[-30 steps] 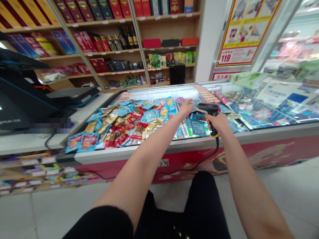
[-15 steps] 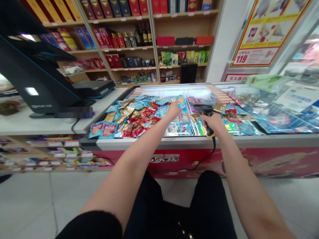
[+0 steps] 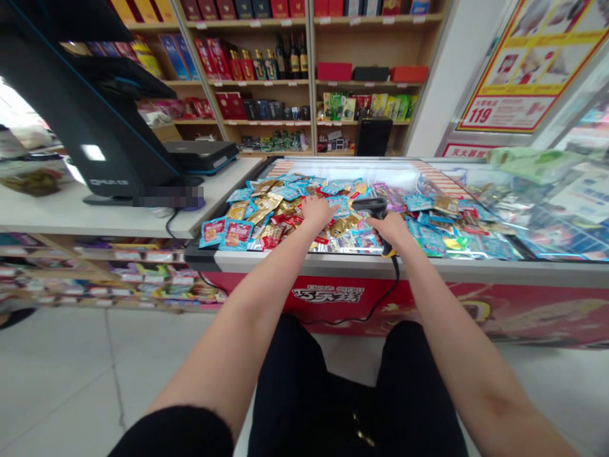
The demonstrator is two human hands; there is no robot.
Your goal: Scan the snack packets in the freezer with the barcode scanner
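Freezer (image 3: 428, 266) beneath both outstretched hands (image 3: 318, 212) (image 3: 392, 230)

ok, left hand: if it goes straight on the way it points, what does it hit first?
Likely the blue packets just ahead of the left hand, in the heap inside the freezer chest. Depth is unclear; the fingertips may already be touching them.

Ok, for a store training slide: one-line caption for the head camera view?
Left hand on foil snack packets in a chest freezer, right hand gripping a corded barcode scanner.
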